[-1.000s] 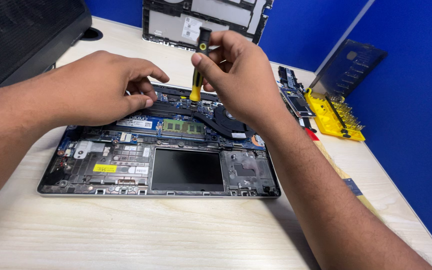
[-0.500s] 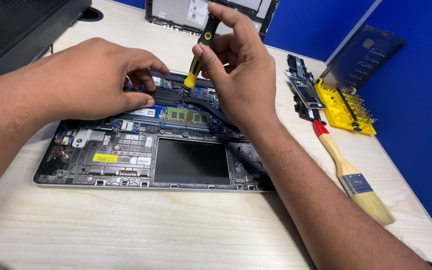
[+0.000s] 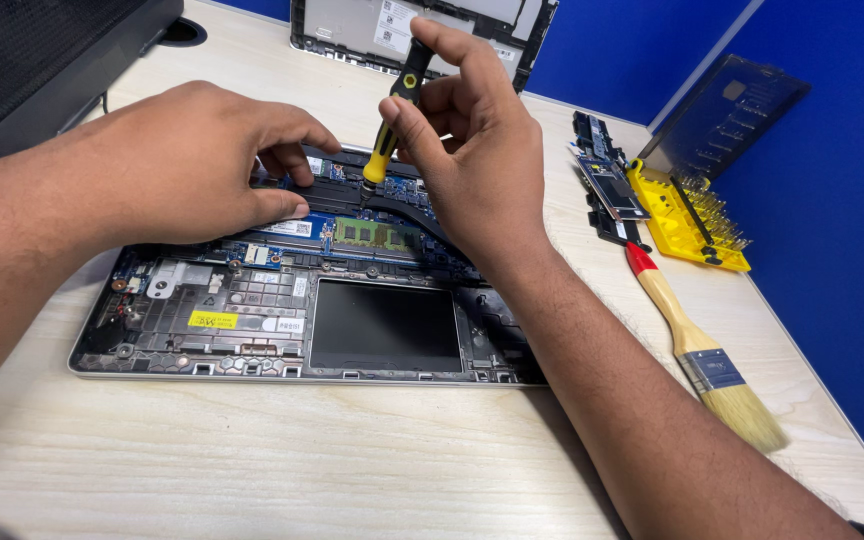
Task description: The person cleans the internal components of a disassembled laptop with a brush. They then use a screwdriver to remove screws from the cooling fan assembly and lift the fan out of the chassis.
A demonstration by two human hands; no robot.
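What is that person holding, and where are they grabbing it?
The right hand pinches a yellow-and-black screwdriver by its handle, tip down on the open laptop. The left hand holds nothing; it rests on the laptop.

The right hand [image 3: 472, 150] pinches a black-and-yellow screwdriver [image 3: 392, 115] upright, tip down on the opened grey laptop base [image 3: 252, 320]. The left hand [image 3: 187, 165] rests on its far left boards. A wooden paintbrush [image 3: 697, 345] lies right on the pale wooden surface [image 3: 252, 460].
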